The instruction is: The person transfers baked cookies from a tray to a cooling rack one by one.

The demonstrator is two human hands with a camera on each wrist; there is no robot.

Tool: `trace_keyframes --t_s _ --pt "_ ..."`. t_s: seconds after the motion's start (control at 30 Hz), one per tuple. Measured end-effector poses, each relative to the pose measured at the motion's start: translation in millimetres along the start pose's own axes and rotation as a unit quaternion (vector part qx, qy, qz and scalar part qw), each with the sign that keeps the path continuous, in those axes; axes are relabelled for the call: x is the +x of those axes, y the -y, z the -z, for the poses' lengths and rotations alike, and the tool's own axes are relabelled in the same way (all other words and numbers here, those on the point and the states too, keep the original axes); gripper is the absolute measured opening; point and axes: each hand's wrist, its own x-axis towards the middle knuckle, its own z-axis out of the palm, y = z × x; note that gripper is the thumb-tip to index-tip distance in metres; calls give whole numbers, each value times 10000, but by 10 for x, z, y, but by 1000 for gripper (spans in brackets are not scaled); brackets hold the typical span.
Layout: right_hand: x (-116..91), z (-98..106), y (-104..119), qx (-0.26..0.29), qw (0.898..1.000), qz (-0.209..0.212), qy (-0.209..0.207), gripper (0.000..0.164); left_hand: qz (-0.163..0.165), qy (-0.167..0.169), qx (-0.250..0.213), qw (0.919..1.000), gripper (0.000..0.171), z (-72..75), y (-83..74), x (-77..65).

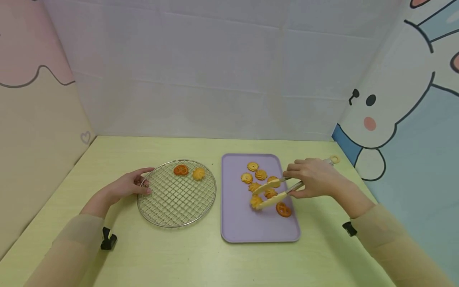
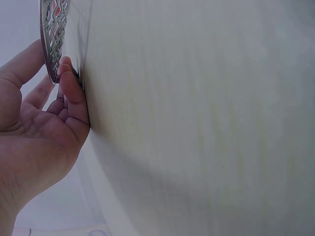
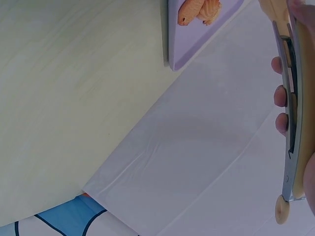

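Note:
At the left in the head view, my left hand (image 1: 123,186) grips the edge of a round wire cooling rack (image 1: 175,201), thumb and fingers on either side of its rim. On the rack are a pretzel (image 1: 181,170) and a swirled golden cookie (image 1: 199,173). My right hand (image 1: 315,178) holds metal tongs (image 1: 273,200) with cream-coloured tips over a purple tray (image 1: 247,229). The tong tips are spread, the nearer one right at a piped cookie (image 1: 255,201). In the right wrist view, fingers wrap the tongs' handle (image 3: 290,162).
Several more cookies (image 1: 252,166) lie on the tray, along with a pretzel (image 1: 284,210) near its right edge. Both tray and rack are on a pale wooden table (image 1: 172,259). A white sheet (image 1: 215,79) hangs behind; printed cartoon panels (image 1: 423,159) stand at the sides.

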Motion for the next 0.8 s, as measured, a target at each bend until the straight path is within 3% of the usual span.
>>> trace_keyframes --t_s 0.5,0.8 --pt "242 139 3 -35 9996 56 -266 45 22 -29 97 9999 85 2 -8 -11" --pt "481 200 57 -9 9973 171 -711 47 12 10 57 10000 86 10 -32 -18"
